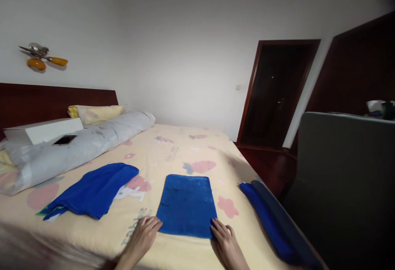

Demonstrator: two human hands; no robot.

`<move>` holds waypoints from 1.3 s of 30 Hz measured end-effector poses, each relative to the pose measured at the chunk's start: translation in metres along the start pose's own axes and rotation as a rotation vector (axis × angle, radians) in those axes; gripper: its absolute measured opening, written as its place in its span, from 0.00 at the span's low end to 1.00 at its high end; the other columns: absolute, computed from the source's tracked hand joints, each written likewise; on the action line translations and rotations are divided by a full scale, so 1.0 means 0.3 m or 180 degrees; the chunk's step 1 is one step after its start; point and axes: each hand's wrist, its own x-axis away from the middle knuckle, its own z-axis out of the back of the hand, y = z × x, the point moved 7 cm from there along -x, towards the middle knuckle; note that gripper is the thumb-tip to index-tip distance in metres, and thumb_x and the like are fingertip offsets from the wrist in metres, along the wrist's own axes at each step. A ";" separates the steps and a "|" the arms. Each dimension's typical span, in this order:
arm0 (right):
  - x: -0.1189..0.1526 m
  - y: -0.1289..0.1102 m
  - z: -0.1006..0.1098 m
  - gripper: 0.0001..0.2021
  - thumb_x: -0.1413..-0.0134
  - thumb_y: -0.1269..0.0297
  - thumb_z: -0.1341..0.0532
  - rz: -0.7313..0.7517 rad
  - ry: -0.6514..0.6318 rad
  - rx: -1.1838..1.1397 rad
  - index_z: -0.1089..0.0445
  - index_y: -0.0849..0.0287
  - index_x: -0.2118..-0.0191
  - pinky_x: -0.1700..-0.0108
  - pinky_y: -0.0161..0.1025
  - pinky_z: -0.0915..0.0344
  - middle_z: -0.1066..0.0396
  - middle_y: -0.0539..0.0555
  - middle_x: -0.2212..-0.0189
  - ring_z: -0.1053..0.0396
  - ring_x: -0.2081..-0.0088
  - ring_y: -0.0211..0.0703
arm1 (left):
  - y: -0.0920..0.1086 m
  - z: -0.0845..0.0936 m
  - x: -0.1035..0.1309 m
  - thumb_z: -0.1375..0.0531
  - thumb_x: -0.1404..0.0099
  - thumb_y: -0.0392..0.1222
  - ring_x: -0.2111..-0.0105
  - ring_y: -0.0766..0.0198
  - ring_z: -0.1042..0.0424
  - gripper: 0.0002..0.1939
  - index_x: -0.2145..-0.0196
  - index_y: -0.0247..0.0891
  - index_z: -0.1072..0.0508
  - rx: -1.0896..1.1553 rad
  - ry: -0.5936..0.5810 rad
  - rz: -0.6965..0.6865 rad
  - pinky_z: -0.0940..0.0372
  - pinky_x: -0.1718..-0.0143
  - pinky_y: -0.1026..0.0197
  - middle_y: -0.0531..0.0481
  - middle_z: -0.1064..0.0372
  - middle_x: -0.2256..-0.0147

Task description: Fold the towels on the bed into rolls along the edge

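Clock positions are taken from the centre of the view.

Hands: two in total. Left hand (147, 231), one, at 7 o'clock; right hand (227, 243), one, between 5 and 6.

Cloths: one flat blue cloth (187, 206) at 6 o'clock; one crumpled blue cloth (95, 190) at 8; one bundle of blue and dark cloth (268, 220) between 4 and 5, number of pieces not determinable.

Bedding: one rolled quilt (108, 136) and one clearly visible pillow (101, 114), both near 9.

Other items: one phone (65, 139) and one box (55, 129) at 9; one wall lamp (37, 63) between 9 and 10; one wall switch (238, 87) at 2.
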 end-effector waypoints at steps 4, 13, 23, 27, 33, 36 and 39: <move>0.000 0.014 0.028 0.17 0.45 0.72 0.44 -0.0221 0.0166 -0.0053 0.29 0.56 0.50 0.49 0.46 0.38 0.25 0.57 0.50 0.29 0.50 0.49 | -0.005 0.020 -0.008 0.50 0.40 0.23 0.55 0.63 0.27 0.29 0.46 0.47 0.29 0.0241 0.0312 -0.0126 0.34 0.52 0.58 0.52 0.23 0.55; -0.002 0.007 0.114 0.11 0.47 0.71 0.44 -0.0841 -0.0248 -0.1026 0.26 0.52 0.64 0.56 0.41 0.40 0.27 0.51 0.70 0.30 0.63 0.44 | -0.004 0.111 0.016 0.47 0.45 0.24 0.62 0.61 0.27 0.20 0.63 0.45 0.24 0.0852 0.0100 0.0398 0.33 0.59 0.60 0.52 0.25 0.66; 0.016 0.053 0.079 0.14 0.43 0.59 0.49 -0.1791 -0.0429 -0.1848 0.28 0.57 0.63 0.62 0.38 0.37 0.27 0.52 0.71 0.31 0.66 0.45 | -0.119 -0.029 0.077 0.45 0.44 0.33 0.75 0.66 0.32 0.11 0.64 0.41 0.27 0.1499 -0.0195 0.1992 0.38 0.71 0.66 0.57 0.33 0.77; 0.027 0.087 0.020 0.11 0.50 0.68 0.46 -0.1638 -0.0184 -0.0860 0.28 0.56 0.63 0.61 0.41 0.35 0.27 0.54 0.69 0.30 0.65 0.47 | -0.092 -0.029 0.060 0.46 0.48 0.27 0.63 0.61 0.27 0.19 0.61 0.41 0.26 0.0571 -0.0149 0.2128 0.35 0.58 0.60 0.52 0.27 0.67; -0.022 -0.096 -0.006 0.28 0.51 0.77 0.48 -0.0701 0.0363 -0.0378 0.33 0.54 0.44 0.47 0.43 0.34 0.28 0.56 0.47 0.30 0.49 0.47 | 0.155 -0.073 -0.004 0.51 0.42 0.25 0.45 0.62 0.32 0.32 0.42 0.47 0.33 0.0245 0.0242 0.0826 0.36 0.44 0.58 0.51 0.31 0.43; -0.062 -0.249 -0.062 0.32 0.46 0.74 0.47 0.0136 -0.0089 -0.0643 0.44 0.50 0.35 0.42 0.44 0.36 0.36 0.52 0.39 0.36 0.40 0.47 | 0.304 -0.138 -0.046 0.47 0.38 0.32 0.39 0.60 0.39 0.37 0.33 0.47 0.49 0.0420 0.0030 0.0034 0.38 0.40 0.56 0.50 0.41 0.36; -0.058 -0.280 -0.087 0.32 0.42 0.68 0.46 0.0368 -0.0349 -0.0720 0.52 0.50 0.32 0.40 0.46 0.37 0.41 0.53 0.36 0.39 0.38 0.48 | 0.345 -0.160 -0.058 0.45 0.35 0.41 0.37 0.56 0.42 0.41 0.30 0.47 0.62 0.0526 -0.0239 -0.0194 0.40 0.39 0.51 0.49 0.49 0.34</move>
